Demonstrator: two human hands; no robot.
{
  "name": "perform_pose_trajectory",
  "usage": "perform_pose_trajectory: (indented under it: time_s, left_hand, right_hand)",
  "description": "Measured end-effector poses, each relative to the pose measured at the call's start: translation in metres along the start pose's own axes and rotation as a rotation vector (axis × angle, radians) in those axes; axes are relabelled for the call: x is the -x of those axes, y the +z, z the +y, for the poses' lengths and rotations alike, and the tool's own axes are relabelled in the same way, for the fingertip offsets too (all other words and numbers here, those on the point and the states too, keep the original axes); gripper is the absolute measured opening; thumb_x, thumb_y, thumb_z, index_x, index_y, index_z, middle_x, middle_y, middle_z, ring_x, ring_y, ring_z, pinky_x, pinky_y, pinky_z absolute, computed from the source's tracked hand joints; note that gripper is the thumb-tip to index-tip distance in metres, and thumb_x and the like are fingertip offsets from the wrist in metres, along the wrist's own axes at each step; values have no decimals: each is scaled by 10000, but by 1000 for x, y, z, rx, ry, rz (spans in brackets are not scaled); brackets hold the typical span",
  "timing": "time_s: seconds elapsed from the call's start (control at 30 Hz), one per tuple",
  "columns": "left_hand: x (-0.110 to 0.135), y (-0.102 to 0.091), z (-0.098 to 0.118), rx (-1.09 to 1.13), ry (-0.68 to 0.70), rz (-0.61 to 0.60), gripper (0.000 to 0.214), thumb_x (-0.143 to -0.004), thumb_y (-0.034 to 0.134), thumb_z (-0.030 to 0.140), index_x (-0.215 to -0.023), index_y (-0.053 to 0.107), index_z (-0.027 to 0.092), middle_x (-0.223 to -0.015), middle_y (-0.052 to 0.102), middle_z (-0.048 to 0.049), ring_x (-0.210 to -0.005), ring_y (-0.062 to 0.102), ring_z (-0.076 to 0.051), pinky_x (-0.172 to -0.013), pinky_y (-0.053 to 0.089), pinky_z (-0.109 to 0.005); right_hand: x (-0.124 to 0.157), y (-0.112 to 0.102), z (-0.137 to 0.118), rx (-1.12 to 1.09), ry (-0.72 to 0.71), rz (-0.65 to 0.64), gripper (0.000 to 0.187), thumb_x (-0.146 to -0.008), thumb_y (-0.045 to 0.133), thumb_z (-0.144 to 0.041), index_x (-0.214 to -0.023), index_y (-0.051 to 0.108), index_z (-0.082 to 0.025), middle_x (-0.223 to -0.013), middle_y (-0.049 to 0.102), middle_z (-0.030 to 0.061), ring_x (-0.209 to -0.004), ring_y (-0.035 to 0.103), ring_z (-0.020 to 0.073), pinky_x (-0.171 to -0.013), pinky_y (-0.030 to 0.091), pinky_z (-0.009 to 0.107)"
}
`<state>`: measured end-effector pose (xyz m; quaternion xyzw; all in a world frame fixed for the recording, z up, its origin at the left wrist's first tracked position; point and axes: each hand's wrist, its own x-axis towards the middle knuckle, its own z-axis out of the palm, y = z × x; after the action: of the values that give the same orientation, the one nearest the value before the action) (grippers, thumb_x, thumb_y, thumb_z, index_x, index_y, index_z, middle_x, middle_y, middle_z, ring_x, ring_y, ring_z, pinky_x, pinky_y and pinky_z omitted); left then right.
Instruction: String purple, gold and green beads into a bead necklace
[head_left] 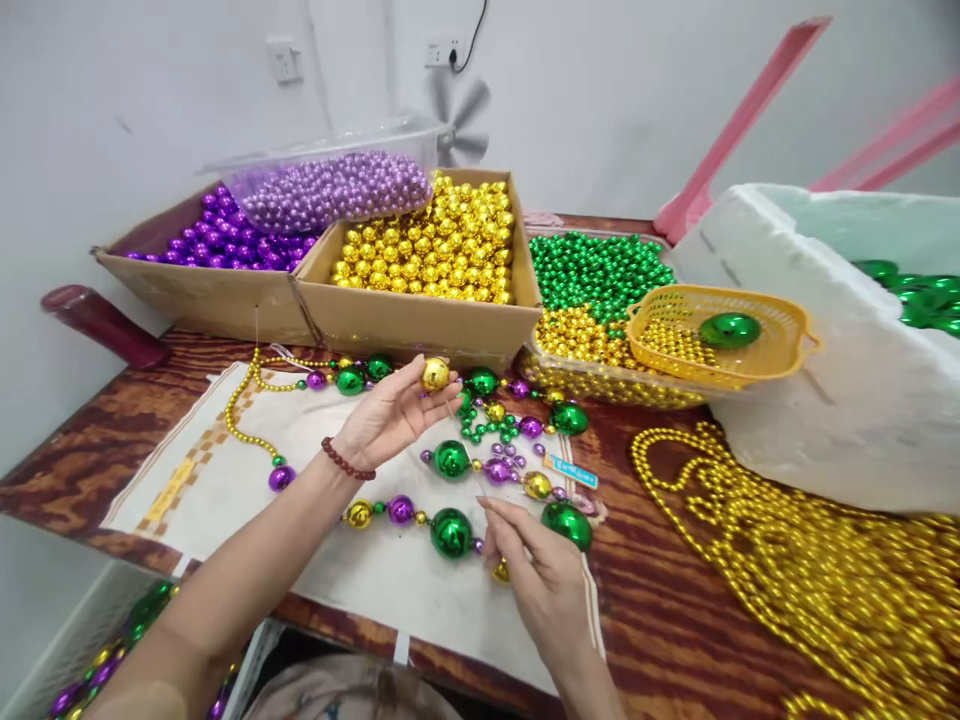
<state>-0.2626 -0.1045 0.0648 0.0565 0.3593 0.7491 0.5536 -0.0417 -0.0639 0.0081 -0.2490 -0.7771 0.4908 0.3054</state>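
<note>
Plain whitish wall behind, small dark mark on left. Two white socket plates: one left of centre, another nearer middle, black cable plugged in. Grey fan just below, blades blurred. Surface of reddish-brown wood, dark streaky grain. Slanted pink bars at right, against wall. Light pale, fairly even.

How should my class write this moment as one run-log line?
left hand: holds gold bead | right hand: pinches thin strand | white cloth: bead strings lie on it
</note>
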Motion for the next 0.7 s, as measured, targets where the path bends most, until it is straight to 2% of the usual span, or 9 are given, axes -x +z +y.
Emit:
perform_pose_trajectory:
  time_s: [0.1, 0.27, 0.7]
  left_hand:
    - [5, -2, -5, 74, -5, 18, 173, -933, 617, 292, -938, 677, 130, -952, 732, -76, -850, 716, -146, -936, 577, -329]
    - [8, -1, -7, 96, 16, 30, 141, -943, 591, 226, -946, 676, 114, -931, 731, -73, -830, 721, -156, -911, 584, -347]
    - [7, -6, -14, 57, 103, -39, 155, -904, 639, 195, -1024, 686, 108, -971, 734, -84, -856, 729, -191, -907, 592, -386]
  right_hand:
    - [3, 4, -4, 53, 12, -21, 227, -960, 529, -248, -1018, 735, -175, -577, 619, -16, -481, 584, 100, -509, 483, 193]
    - [4, 9, -5, 34, -50, 22, 206, -951, 538, -218, -1011, 730, -170, -558, 602, -32, -444, 560, 86, -464, 459, 171]
    - [16, 20, 15, -33, -3, 24, 199, -982, 520, -234, -1046, 703, -191, -556, 563, -61, -429, 537, 52, -463, 443, 145]
